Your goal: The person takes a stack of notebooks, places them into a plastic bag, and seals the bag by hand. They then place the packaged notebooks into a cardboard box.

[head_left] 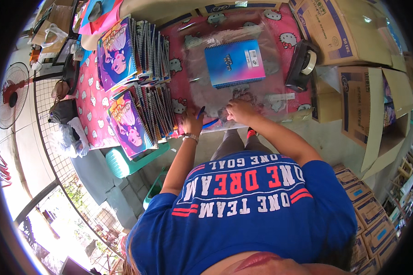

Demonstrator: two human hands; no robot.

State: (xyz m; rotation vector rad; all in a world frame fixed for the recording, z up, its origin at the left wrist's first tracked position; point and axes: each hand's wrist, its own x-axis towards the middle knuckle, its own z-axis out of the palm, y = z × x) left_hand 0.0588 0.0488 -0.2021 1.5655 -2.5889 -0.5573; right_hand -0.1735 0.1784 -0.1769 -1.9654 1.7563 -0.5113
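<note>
A blue and pink spiral notebook point(233, 63) lies on clear plastic point(195, 85) over the pink patterned tabletop. Just below it, my right hand point(240, 111) is closed with curled fingers at the near part of the plastic. Whatever it pinches is hidden. My left hand point(192, 123), with a watch at the wrist, is by the table's near edge. A slim dark blue thing point(200, 112) sticks up from its curled fingers. Beside that hand lies another blue, narrow piece point(211, 123), its kind unclear. Two piles of spiral notebooks point(147, 55) stand left of my left hand.
A black tape dispenser point(303, 66) with a roll stands at the table's right side. Cardboard boxes point(348, 32) crowd the right, one open box point(376, 110) among them. Lower right are stacked cartons point(369, 215). A green stool point(124, 160) and a fan point(13, 94) are at left.
</note>
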